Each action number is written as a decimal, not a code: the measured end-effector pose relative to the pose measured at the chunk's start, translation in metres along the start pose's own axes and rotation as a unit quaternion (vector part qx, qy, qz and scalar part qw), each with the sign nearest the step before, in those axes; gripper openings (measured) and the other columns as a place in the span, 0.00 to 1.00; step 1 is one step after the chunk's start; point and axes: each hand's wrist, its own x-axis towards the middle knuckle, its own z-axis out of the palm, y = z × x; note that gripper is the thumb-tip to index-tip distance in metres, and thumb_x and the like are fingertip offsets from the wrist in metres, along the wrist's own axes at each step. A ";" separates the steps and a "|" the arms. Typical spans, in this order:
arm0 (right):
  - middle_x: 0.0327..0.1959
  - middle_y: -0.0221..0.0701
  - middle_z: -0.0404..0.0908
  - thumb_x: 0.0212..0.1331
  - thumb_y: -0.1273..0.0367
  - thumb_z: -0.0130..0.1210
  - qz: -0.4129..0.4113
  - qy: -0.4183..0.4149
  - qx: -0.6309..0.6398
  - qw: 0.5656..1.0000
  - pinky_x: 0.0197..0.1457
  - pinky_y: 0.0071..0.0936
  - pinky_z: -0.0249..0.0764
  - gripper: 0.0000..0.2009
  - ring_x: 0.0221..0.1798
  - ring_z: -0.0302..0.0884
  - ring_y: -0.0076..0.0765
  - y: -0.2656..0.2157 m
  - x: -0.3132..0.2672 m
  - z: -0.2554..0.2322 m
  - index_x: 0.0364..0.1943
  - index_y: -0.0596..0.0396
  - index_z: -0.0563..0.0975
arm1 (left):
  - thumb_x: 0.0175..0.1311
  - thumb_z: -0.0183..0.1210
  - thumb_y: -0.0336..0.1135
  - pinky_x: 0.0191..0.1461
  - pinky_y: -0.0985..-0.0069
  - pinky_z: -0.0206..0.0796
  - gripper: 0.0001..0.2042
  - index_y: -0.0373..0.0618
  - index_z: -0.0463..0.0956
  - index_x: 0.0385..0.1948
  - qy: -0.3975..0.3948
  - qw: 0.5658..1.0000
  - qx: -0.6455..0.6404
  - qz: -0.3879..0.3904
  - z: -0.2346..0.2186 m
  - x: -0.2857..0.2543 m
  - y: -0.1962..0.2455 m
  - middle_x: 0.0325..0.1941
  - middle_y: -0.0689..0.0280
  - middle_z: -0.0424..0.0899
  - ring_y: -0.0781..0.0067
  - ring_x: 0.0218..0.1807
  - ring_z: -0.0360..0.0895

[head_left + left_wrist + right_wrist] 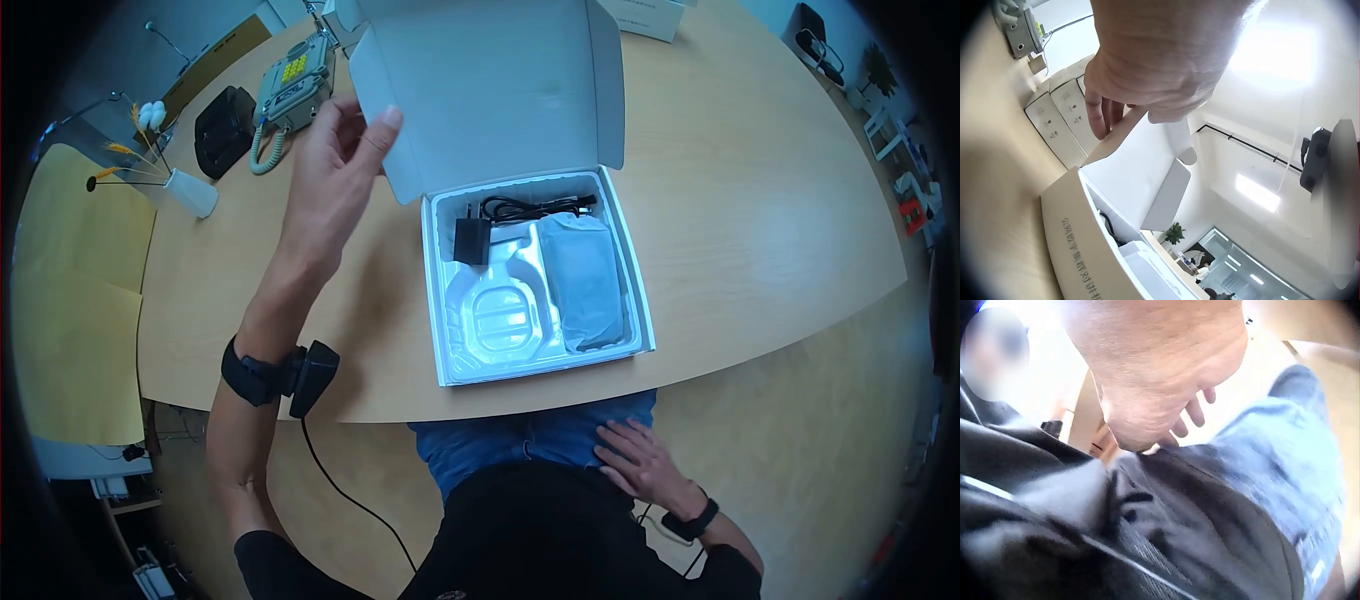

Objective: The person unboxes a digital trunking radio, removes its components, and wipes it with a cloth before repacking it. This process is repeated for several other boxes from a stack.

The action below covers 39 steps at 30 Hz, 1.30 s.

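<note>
A white box [436, 300] stands on the table with its lid [480, 100] raised. My left hand [335, 160] is at the lid's left side flap, thumb on the near face and fingers behind it; the left wrist view shows this hand [1154, 69] pinching the lid's edge. In the box's moulded tray [500, 318] lie a black plug adapter [472, 242], a coiled black cable [520, 208] and a wrapped pale-blue packet [582, 280]. My right hand [640, 460] rests with straight fingers on the jeans [560, 432] at my thigh.
Behind my left hand stand a grey-green corded telephone [297, 82] and a black object [224, 130]. A white vase [192, 193] with dried stems is at the table's left. Another white box [645, 18] sits at the back. A cable [345, 490] hangs from my left wrist camera.
</note>
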 end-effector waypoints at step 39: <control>0.35 0.45 0.88 0.57 0.68 0.61 -0.027 -0.061 -0.156 0.986 0.46 0.44 0.80 0.08 0.42 0.87 0.53 -0.058 0.304 -0.230 0.34 0.57 0.85 | 0.81 0.50 0.44 0.42 0.74 0.67 0.17 0.35 0.72 0.52 0.040 0.996 0.082 0.015 0.059 -0.075 -0.030 0.39 0.62 0.75 0.75 0.36 0.69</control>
